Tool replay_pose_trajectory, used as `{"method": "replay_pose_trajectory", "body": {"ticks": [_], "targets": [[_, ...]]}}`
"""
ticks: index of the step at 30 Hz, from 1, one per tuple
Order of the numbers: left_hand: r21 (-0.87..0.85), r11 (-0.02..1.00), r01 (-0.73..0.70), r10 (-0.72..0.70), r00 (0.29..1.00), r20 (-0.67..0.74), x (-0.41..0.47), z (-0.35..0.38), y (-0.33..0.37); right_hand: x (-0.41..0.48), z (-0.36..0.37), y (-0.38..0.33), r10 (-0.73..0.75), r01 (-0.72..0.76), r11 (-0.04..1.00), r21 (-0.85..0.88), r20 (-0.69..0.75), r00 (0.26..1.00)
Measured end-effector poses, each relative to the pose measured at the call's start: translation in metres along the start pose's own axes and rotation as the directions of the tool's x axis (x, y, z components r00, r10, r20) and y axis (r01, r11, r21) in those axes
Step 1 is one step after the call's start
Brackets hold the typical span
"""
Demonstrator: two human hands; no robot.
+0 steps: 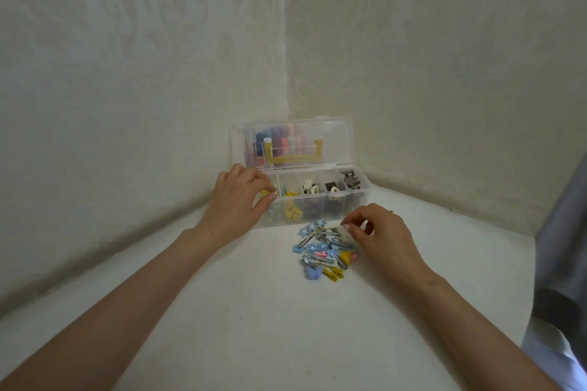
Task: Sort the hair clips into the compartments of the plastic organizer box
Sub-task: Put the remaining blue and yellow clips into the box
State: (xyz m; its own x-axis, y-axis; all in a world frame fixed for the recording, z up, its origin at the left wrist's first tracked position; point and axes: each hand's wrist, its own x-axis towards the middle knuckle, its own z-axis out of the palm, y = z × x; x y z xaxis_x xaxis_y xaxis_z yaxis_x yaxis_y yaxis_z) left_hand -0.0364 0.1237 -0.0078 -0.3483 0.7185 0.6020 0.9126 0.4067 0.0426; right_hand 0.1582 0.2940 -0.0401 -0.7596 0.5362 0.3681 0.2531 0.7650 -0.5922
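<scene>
A clear plastic organizer box (359, 200) stands in the corner with its lid (340, 136) up against the wall. Its compartments hold yellow, white and brown clips. A pile of hair clips (324, 251), blue, silver, yellow and pink, lies on the white surface just in front of the box. My left hand (238, 200) is at the box's left end, fingers pinched on a small yellow clip over the leftmost compartment. My right hand (378, 232) hovers at the pile's right edge, thumb and forefinger nearly together on a silver clip.
Two wallpapered walls meet right behind the box. The white surface (254, 311) stretches toward me. A grey and white fabric (562, 263) hangs at the far right edge.
</scene>
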Motion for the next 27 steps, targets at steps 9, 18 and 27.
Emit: {"method": "replay_pose_trajectory", "body": {"ticks": [9, 18, 27], "targets": [[-0.184, 0.97, -0.158, 0.177, 0.979, 0.096, -0.032, 0.01, 0.054, 0.0, -0.001, -0.003, 0.033, -0.03, 0.999, -0.027, 0.124, 0.992], [-0.215, 0.977, -0.001, 0.043, 0.981, 0.191, -0.04, 0.02, 0.056, 0.0, -0.002, 0.0, 0.036, -0.03, 0.999, -0.036, 0.192, 0.981], [-0.246, 0.969, 0.039, -0.006, 0.991, 0.132, -0.042, 0.016, 0.051, 0.001, -0.002, 0.0, 0.034, -0.029, 0.999, -0.025, 0.231, 0.972]]}}
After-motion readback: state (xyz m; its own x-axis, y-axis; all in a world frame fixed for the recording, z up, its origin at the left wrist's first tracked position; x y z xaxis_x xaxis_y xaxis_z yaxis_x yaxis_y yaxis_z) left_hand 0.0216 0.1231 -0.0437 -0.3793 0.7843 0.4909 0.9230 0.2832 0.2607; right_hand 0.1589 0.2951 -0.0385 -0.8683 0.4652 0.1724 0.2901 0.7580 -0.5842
